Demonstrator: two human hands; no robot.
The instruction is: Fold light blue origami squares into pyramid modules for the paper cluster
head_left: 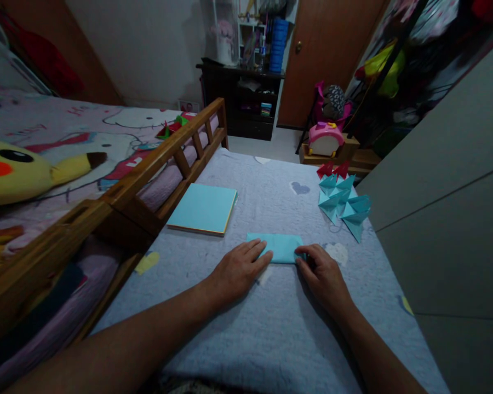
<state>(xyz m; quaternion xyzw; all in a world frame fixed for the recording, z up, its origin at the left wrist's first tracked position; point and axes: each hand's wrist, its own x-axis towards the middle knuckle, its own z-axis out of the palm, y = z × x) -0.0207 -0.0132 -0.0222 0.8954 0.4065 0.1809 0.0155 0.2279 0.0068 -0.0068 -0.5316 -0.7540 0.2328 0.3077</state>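
A folded light-blue sheet of paper lies flat on the pale blue bedspread in front of me. My left hand rests palm down, fingers stretched flat, with the fingertips on the sheet's lower left edge. My right hand presses on the sheet's lower right corner with bent fingers held together. Further back on the left sits a square stack of light-blue paper. Back right lies a cluster of folded blue paper pieces with two red ones behind it.
A wooden bed rail runs along the left, with a second bed and a yellow plush toy beyond it. A grey wardrobe panel walls off the right. A dark shelf unit, a pink toy and a brown door stand at the far end.
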